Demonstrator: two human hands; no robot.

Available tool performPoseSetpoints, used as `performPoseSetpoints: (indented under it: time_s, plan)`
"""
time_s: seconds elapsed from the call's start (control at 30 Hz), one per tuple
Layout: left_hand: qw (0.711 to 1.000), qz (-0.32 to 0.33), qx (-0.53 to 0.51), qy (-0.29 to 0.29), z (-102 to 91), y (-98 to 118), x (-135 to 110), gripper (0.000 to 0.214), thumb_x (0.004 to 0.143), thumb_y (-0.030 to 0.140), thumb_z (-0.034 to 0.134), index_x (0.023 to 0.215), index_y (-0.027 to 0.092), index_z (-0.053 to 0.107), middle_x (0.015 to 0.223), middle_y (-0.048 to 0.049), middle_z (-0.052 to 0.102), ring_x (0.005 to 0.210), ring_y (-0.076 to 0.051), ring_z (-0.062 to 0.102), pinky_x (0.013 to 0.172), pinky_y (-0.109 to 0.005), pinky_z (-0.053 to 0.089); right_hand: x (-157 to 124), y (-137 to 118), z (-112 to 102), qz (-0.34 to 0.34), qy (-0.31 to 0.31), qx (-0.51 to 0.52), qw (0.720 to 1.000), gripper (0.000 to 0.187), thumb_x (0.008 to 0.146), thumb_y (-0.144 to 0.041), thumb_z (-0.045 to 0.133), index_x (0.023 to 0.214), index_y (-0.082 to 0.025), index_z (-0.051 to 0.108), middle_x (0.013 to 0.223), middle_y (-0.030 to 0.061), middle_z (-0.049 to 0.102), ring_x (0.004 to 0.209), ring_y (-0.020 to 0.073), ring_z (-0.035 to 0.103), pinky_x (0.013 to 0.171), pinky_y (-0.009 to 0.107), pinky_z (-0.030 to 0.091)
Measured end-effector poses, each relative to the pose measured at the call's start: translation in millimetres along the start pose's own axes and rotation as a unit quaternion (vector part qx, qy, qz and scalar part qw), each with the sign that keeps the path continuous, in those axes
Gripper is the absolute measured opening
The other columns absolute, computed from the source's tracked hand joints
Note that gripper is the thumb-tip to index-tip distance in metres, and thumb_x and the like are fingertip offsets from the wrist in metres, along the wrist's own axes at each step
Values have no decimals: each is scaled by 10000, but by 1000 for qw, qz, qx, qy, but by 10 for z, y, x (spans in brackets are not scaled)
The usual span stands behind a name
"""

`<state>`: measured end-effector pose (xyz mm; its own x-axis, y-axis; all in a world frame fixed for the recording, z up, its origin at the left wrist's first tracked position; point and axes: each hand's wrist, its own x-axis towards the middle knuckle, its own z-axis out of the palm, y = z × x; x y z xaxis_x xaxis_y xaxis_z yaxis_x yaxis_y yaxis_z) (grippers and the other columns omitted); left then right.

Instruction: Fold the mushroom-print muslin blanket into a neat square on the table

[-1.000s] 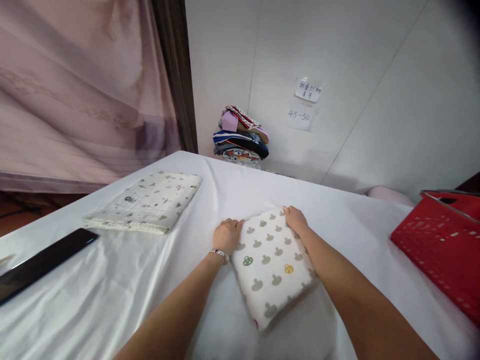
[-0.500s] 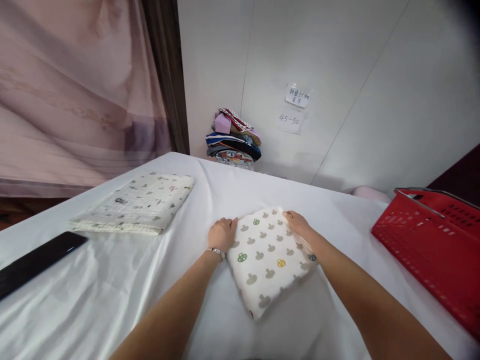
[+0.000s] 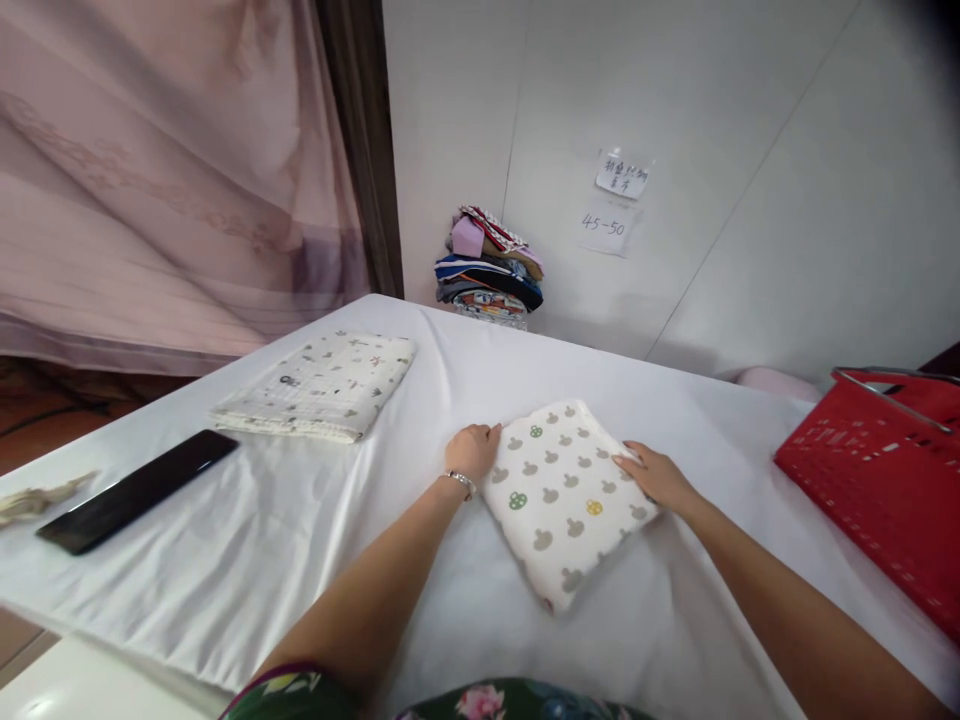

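A folded white cloth (image 3: 559,490) printed with grey, green and yellow mushrooms lies on the white-covered table, turned at an angle to me. At its left edge my left hand (image 3: 472,455), with a bracelet at the wrist, has its fingers closed on the far-left side. My right hand (image 3: 660,477) grips the right edge; the fingers lie on top and part of the hand's grip is hidden. Left of these, a second folded cloth (image 3: 322,388), white with small prints, lies flat and untouched.
A long black object (image 3: 139,490) lies at the left, beside a pale cord-like item (image 3: 41,498). At the right stands a red basket (image 3: 877,470) with a metal handle. Beyond the far edge is a pile of folded fabrics (image 3: 491,268) against the wall (image 3: 697,150); a pink curtain (image 3: 180,180) hangs left.
My right hand has slid from the cloth's far corner along its right edge towards me. The left hand stays at the left edge. The whole view has shifted left, showing more table there.
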<state>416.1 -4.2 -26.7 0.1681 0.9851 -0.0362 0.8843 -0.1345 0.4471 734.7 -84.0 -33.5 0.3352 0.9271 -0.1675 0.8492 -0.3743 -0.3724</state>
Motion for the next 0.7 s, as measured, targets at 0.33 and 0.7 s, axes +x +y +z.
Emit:
performPoseSetpoints:
  time_s: [0.33,0.7]
  plan:
    - [995,60,-15,-74,53,223,-181,525,864,565,258,845,212,647,948,-74,668,877,-221,614,716,-303,433,98,263,-193,98,90,62,989,656,808,-516,445,1341,-141,367,1249,127,510,1111,277,500,941,377,374]
    - [979,38,-102,-170,88,615,287,607,789,625,345,1073,140,576,1145,-150,598,1035,-282,567,749,-321,452,-1151,-77,57,171,65,539,822,883,730,-437,643,1414,-220,128,1077,66,636,895,215,630,763,334,547]
